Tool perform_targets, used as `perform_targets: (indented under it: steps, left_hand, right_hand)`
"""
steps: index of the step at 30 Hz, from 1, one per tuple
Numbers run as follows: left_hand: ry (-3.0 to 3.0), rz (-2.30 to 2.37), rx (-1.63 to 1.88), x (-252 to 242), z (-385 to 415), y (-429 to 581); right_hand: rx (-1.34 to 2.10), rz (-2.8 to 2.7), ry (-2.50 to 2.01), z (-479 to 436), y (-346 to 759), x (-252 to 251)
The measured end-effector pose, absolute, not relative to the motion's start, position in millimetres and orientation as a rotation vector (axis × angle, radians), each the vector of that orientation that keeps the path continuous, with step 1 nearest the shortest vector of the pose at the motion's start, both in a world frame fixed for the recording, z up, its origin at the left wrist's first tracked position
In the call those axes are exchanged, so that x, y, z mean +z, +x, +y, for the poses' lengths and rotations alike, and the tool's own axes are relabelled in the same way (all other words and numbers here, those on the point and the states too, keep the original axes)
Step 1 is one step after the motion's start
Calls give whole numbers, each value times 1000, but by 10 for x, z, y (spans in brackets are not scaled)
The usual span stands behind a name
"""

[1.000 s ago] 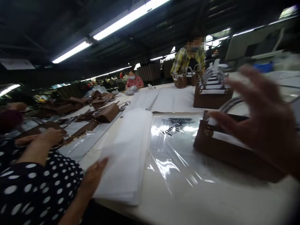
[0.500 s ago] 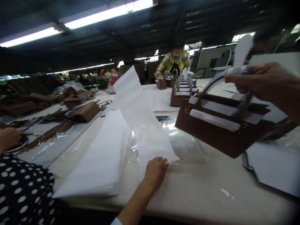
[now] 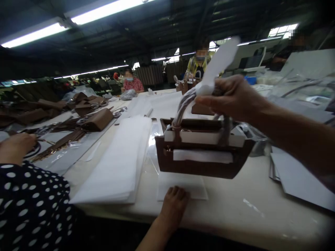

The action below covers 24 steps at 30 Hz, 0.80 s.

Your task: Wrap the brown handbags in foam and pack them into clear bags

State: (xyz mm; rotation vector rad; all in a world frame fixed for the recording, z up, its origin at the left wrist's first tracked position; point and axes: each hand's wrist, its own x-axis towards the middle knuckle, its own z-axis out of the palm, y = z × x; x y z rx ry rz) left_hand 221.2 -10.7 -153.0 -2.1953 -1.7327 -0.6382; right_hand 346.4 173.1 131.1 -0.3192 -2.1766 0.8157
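My right hand [image 3: 232, 96] is closed around the wrapped handles of a brown handbag [image 3: 201, 170]. White tissue covers part of the handles and sticks up past my fingers. The bag hangs upright just over a white foam sheet [image 3: 193, 190] on the table and hides most of it. My left hand [image 3: 175, 204] has its fingers curled over the near edge of that sheet; the thumb is hidden. Just to the left lies a stack of white foam sheets [image 3: 112, 167].
A co-worker's hand [image 3: 17, 146] and polka-dot sleeve [image 3: 34, 195] are at the left, beside brown straps [image 3: 65, 143] and bag pieces [image 3: 98, 120]. Grey-white boards [image 3: 300, 174] lie at the right. Farther back, a person in yellow plaid [image 3: 193, 66] stands behind more handbags [image 3: 180, 86].
The handbag has moved left in my right hand, from the right side to over the foam sheet. The sheet, raised before, is now down on the table under my left hand.
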Motion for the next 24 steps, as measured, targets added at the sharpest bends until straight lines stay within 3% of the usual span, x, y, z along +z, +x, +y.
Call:
perform_targets:
  steps: [7, 24]
  left_hand:
    - [-2105, -1677, -775, -1589, -137, 2200]
    - [-2057, -1682, -931, -1715, -168, 2131]
  right_hand:
    - [1176, -2255, -403, 1885, 2960, 615]
    - [1312, -2271, -212, 2025, 2921, 785]
